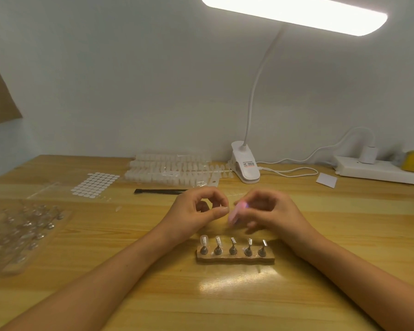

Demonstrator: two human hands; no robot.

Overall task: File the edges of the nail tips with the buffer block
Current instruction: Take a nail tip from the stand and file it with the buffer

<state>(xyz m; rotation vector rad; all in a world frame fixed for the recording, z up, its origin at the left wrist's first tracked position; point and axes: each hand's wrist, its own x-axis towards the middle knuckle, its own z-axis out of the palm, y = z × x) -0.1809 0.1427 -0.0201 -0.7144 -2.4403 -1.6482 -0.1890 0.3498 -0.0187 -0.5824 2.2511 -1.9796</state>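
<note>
Head view. Filing step in hand: the left hand (201, 212) closes thumb on forefinger, probably pinching a nail tip too small to confirm. The right hand (270, 213) grips the blurred pink buffer block (237, 211) just beside it. Mounted nail tips (204, 240) wait on the stand (234, 258). Next: light strokes along the edge.

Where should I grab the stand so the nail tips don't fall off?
Probably by the base, pinching its two short ends and coming in low from the left and right. Five pegs stand in a row along its top, and the two left ones carry nail tips, so a grab from above would likely knock them.
</note>
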